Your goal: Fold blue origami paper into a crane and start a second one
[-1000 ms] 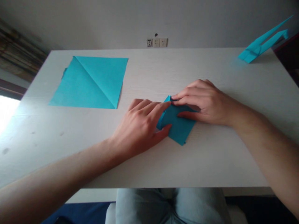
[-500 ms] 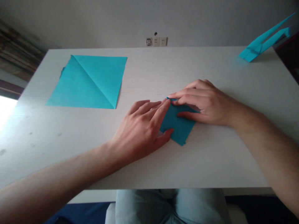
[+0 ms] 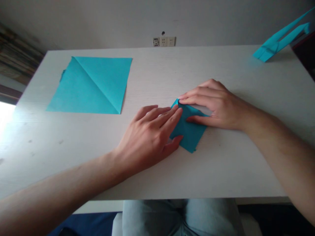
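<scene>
A small folded piece of blue paper lies on the table in front of me, tilted like a diamond. My left hand rests across its left side, fingers stretched out and lying flat, fingertips near the top corner and thumb on the lower left edge. From the right, my right hand holds the paper, its fingertips at the top corner and its thumb on the upper surface. A small flap at that corner is partly raised. My fingers hide much of the left edge.
A larger blue sheet with a diagonal crease lies at the left of the white table. A folded blue paper figure with two long points stands at the far right corner. Wall sockets are beyond the back edge.
My right fingertips have moved slightly up and away at the top corner, and more of that corner shows. My left index finger has shifted a little to the right. The view has shifted slightly.
</scene>
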`<state>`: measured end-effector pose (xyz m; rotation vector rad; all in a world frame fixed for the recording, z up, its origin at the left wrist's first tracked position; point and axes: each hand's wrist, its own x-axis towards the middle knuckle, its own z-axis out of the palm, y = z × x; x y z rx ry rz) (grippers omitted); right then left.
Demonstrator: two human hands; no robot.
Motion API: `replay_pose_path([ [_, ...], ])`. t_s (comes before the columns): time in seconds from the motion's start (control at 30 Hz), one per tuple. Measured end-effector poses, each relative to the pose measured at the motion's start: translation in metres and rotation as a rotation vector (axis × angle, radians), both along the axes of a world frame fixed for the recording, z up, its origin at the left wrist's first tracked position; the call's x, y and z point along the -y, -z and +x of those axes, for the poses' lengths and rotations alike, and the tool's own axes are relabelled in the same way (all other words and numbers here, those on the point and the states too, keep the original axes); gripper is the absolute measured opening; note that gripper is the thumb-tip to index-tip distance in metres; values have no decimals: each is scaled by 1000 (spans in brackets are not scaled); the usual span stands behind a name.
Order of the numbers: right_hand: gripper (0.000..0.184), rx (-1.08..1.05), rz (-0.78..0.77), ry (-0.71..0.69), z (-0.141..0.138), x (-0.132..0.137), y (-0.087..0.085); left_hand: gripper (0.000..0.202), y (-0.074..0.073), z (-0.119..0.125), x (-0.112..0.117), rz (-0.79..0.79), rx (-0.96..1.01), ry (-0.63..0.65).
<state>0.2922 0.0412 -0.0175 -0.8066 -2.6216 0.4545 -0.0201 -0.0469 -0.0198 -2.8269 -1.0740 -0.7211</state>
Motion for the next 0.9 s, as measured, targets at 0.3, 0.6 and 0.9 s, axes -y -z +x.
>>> replay_pose_path([
  [0.3,71,121,9,119,-6,10,-4,58,-10,2,-1,-138,-38,-24],
  [0.6,62,112,12,131,-5,12,-1,60,-11,4,2,-107,-48,-46],
  [0.9,54,58,69,77,-4,8,5,58,-8,4,2,-65,-124,-7],
])
